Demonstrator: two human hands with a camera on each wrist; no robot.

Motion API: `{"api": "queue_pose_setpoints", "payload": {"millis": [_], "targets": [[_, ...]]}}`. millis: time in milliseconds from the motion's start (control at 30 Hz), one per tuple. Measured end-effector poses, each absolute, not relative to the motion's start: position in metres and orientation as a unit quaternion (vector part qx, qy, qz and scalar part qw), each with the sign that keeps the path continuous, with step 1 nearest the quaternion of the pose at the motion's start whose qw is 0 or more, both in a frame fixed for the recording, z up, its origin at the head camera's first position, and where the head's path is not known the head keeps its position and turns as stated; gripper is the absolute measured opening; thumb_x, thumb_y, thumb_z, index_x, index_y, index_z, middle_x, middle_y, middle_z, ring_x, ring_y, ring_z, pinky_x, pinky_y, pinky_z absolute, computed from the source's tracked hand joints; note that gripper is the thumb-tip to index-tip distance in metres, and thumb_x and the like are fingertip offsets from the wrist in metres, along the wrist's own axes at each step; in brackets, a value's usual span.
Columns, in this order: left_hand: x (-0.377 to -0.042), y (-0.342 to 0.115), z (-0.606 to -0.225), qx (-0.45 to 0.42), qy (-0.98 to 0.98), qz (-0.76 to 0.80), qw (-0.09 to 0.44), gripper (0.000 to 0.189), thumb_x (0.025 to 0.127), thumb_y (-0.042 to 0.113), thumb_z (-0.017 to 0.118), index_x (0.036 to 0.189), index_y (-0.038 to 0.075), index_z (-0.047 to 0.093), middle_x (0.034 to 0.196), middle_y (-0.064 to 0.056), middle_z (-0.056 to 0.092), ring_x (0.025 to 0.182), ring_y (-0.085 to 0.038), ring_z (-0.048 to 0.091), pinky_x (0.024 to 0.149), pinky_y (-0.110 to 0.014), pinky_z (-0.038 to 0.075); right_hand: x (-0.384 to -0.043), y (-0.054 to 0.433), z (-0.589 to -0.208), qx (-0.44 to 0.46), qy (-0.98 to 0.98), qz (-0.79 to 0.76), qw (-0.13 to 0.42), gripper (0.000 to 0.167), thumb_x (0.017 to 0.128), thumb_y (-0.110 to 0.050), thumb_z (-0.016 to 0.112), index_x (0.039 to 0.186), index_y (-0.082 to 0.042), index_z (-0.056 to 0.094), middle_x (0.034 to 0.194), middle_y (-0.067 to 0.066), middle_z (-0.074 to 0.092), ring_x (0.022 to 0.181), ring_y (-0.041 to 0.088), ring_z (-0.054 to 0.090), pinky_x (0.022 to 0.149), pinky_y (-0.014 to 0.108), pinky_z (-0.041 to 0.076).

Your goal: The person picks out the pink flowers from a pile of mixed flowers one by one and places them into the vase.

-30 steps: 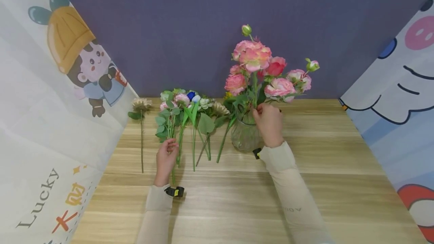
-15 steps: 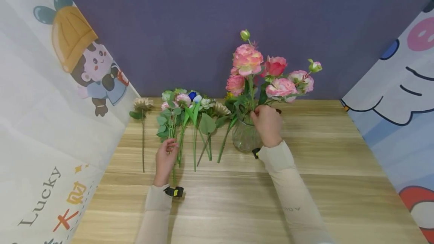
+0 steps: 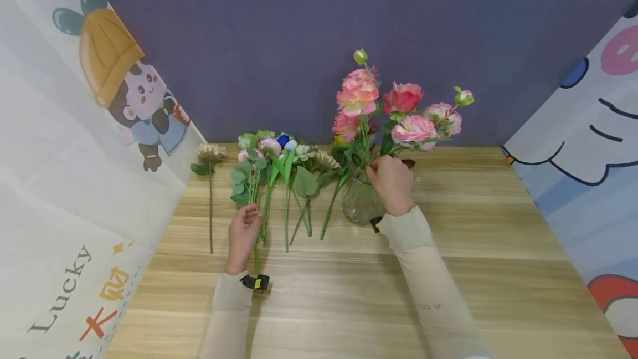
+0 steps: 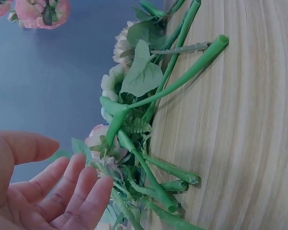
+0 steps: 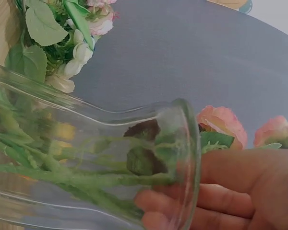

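Observation:
At the mouth of the glass vase (image 3: 355,212), my right hand (image 3: 394,184) pinches the stem of a tall pink peony (image 3: 357,93). Its fingers curl at the glass rim (image 5: 188,120) in the right wrist view, where green stems show through the vase wall. More pink flowers (image 3: 413,128) and a red-pink rose (image 3: 402,97) stand in the vase. Fingers loose and palm turned up, my left hand (image 3: 243,240) lies beside the stems of a leafy green spray (image 3: 244,179). In the left wrist view the left palm (image 4: 43,201) holds nothing.
A row of loose flowers, with a blue bloom (image 3: 283,140) and a white-green one (image 3: 303,152), lies along the back of the wooden table (image 3: 319,303). One beige flower (image 3: 210,152) lies apart at the left. A dark blue panel (image 3: 279,43) stands behind.
The tall pink peony has sunk lower and shifted left, its head turning, while my right hand stays at the vase mouth. My left hand has hardly moved.

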State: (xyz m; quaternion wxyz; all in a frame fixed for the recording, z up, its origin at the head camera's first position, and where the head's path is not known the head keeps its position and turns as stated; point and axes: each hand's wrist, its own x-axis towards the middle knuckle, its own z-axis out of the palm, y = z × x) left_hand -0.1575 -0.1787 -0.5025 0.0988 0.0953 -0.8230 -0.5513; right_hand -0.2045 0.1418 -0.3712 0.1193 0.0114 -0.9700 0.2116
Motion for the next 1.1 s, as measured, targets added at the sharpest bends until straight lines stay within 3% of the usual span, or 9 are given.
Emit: {"api": "queue_pose_setpoints", "payload": {"millis": [233, 400, 600, 800, 1100], "targets": [[-0.158, -0.179, -0.502, 0.101, -0.833, -0.535, 0.1, 0.03, 0.093, 0.012, 0.057, 0.121, 0.001, 0.057, 0.11, -0.017, 0.063, 0.094, -0.027, 0.054, 0.079, -0.034, 0.042, -0.206, 0.143, -0.371, 0.018, -0.971, 0.209, 0.111, 0.041, 0.091, -0.024, 0.062, 0.052, -0.013, 0.056, 0.046, 0.001, 0.051, 0.042, 0.018, 0.046, 0.041, 0.033, 0.033], [-0.159, -0.18, -0.502, 0.103, -0.836, -0.53, 0.102, 0.031, 0.093, 0.012, 0.058, 0.121, 0.0, 0.057, 0.109, -0.017, 0.063, 0.095, -0.029, 0.055, 0.079, -0.034, 0.042, -0.207, 0.143, -0.373, 0.022, -0.97, 0.214, 0.114, 0.032, 0.091, -0.024, 0.062, 0.062, -0.011, 0.067, 0.052, 0.003, 0.058, 0.044, 0.019, 0.051, 0.042, 0.034, 0.037], [-0.161, -0.185, -0.507, 0.094, -0.849, -0.507, 0.118, 0.031, 0.092, 0.011, 0.059, 0.119, -0.001, 0.058, 0.106, -0.017, 0.064, 0.093, -0.029, 0.056, 0.079, -0.035, 0.044, -0.207, 0.146, -0.375, 0.035, -0.961, 0.236, 0.143, 0.023, 0.09, -0.02, 0.061, 0.075, -0.007, 0.074, 0.065, 0.009, 0.067, 0.049, 0.021, 0.056, 0.044, 0.038, 0.044], [-0.161, -0.189, -0.508, 0.091, -0.861, -0.487, 0.114, 0.03, 0.092, 0.012, 0.057, 0.119, -0.001, 0.058, 0.106, -0.017, 0.064, 0.092, -0.03, 0.057, 0.079, -0.037, 0.045, -0.203, 0.147, -0.374, 0.056, -0.949, 0.261, 0.166, 0.02, 0.088, -0.016, 0.062, 0.088, -0.001, 0.075, 0.079, 0.014, 0.071, 0.059, 0.025, 0.064, 0.056, 0.041, 0.052], [-0.16, -0.196, -0.507, 0.073, -0.875, -0.465, 0.111, 0.031, 0.092, 0.012, 0.057, 0.12, -0.003, 0.058, 0.106, -0.018, 0.064, 0.092, -0.031, 0.059, 0.078, -0.044, 0.05, -0.193, 0.153, -0.372, 0.087, -0.924, 0.303, 0.215, 0.019, 0.088, -0.014, 0.064, 0.092, 0.003, 0.073, 0.081, 0.017, 0.071, 0.067, 0.028, 0.067, 0.062, 0.043, 0.054]]}}
